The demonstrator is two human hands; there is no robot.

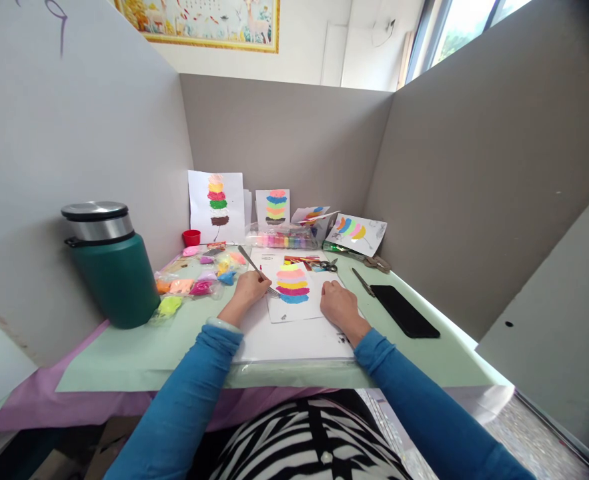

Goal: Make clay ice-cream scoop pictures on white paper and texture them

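My left hand [254,287] pinches a fork [249,259] slanting from far left to near right, its tip by the blue stripe [295,299], just right of those fingers; my right hand [341,308] curls beside the card [301,314], grip unclear.

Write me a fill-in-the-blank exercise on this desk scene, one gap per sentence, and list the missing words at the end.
The left hand holds a metal ____ with its tines near the stripes.
On the small sheet between the hands, the lowest stripe is ____.
The big green bottle stands on the person's ____ side.
The small cup at the back of the desk is ____.

Missing words, in order: fork; blue; left; red.
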